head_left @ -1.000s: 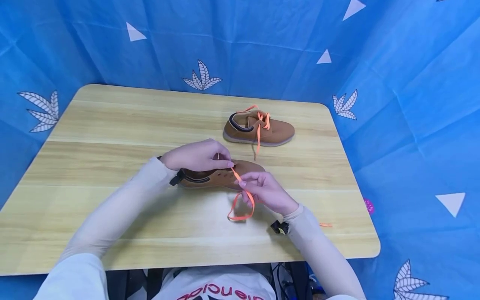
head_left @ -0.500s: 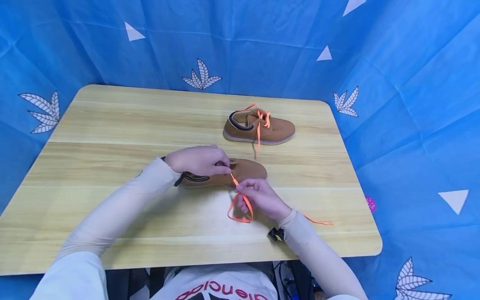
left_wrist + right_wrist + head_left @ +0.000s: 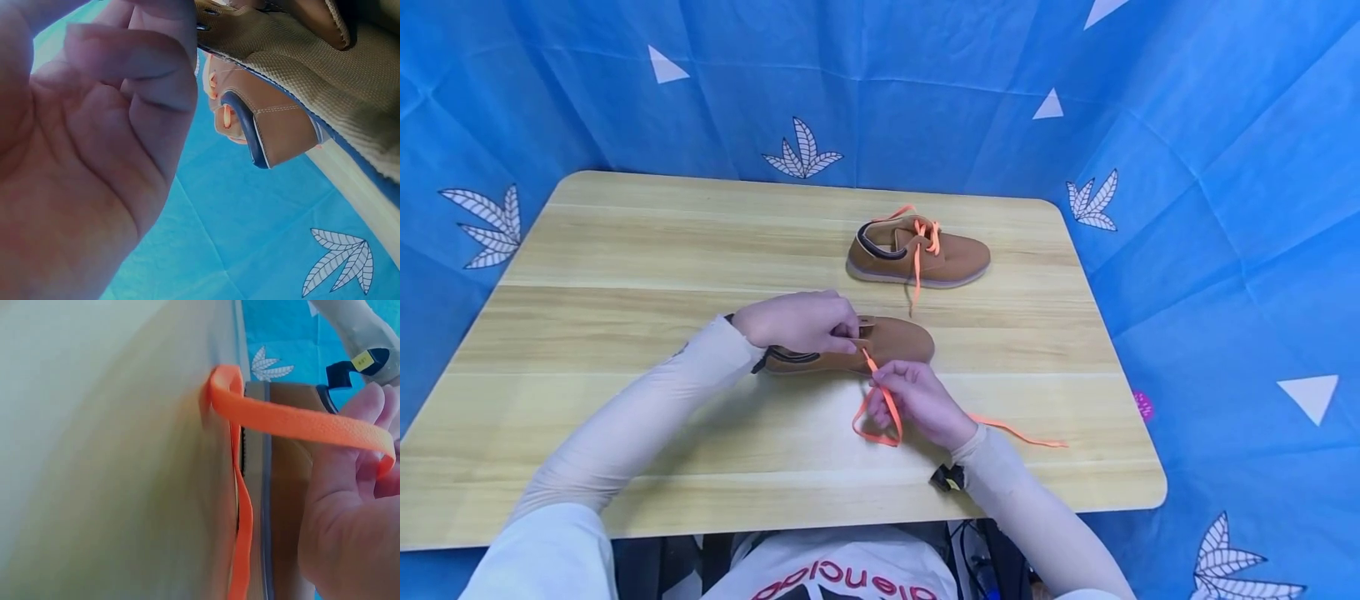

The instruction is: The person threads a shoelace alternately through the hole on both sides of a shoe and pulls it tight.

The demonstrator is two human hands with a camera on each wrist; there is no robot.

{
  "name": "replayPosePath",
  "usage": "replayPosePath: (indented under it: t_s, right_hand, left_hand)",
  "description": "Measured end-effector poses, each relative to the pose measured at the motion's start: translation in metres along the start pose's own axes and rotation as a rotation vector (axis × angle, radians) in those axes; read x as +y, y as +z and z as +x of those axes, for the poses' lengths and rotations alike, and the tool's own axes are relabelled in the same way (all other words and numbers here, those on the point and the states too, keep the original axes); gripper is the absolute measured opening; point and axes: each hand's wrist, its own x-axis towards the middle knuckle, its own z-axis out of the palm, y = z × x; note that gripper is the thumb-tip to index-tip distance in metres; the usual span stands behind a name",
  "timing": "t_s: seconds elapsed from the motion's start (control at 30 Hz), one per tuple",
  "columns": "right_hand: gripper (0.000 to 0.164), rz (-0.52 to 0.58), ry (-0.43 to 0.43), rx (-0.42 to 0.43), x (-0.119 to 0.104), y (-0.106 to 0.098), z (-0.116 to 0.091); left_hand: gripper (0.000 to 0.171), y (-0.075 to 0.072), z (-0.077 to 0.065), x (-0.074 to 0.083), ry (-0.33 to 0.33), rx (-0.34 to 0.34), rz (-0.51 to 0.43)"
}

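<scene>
The widest way through lies on the left, where the surface [image 3: 625, 242] runs open from its far edge to the left forearm [image 3: 647, 433], slanting across the near left. Between the near shoe [image 3: 901, 340] and the far shoe [image 3: 964, 260] only a narrow lane remains, with a dangling lace end [image 3: 917, 279] hanging into it. Above the near shoe's opening, the left grip [image 3: 797, 322] blocks entry from the left. An orange lace [image 3: 891, 408] and the right grip [image 3: 921, 400] obstruct its near side. Between the forearms is an open pocket; right of both shoes, another strip. Blue cloth [image 3: 925, 83] walls off the far side.
</scene>
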Motion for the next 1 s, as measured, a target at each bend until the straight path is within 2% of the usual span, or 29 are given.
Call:
replayPosePath:
  t_s: [0.1, 0.2, 0.3, 0.4, 0.6, 0.73, 0.8, 0.9, 1.0]
  right_hand:
    - [0.028, 0.007, 0.005, 0.005, 0.0, 0.003, 0.002]
    - [0.026, 0.024, 0.01, 0.01, 0.001, 0.005, 0.004]
    - [0.025, 0.038, 0.004, 0.015, 0.001, 0.006, 0.005]
    - [0.029, 0.041, -0.007, 0.012, 0.002, 0.008, 0.006]
    - [0.04, 0.03, -0.03, 0.038, 0.0, 0.011, 0.01]
    - [0.043, 0.002, -0.016, 0.067, -0.001, 0.013, 0.012]
    - [0.042, -0.009, -0.008, 0.08, -0.001, 0.013, 0.012]
    - [0.041, -0.018, -0.006, 0.094, -0.002, 0.014, 0.012]
    - [0.041, -0.043, -0.021, 0.102, -0.004, 0.012, 0.012]
  left_hand:
    - [0.017, -0.001, 0.0, -0.001, 0.023, -0.026, -0.012]
    - [0.018, -0.005, 0.001, -0.004, 0.043, -0.085, -0.052]
    - [0.028, -0.013, 0.001, -0.007, -0.001, -0.175, -0.131]
    - [0.033, -0.019, 0.005, -0.007, -0.055, -0.23, -0.165]
    - [0.022, -0.023, 0.019, 0.004, 0.002, -0.247, -0.031]
    - [0.041, -0.02, 0.024, 0.011, 0.016, -0.216, 0.088]
    - [0.043, -0.019, 0.025, 0.013, 0.014, -0.187, 0.152]
    - [0.035, -0.019, 0.026, 0.014, -0.013, -0.158, 0.219]
    - [0.019, -0.02, 0.025, 0.013, -0.054, -0.163, 0.239]
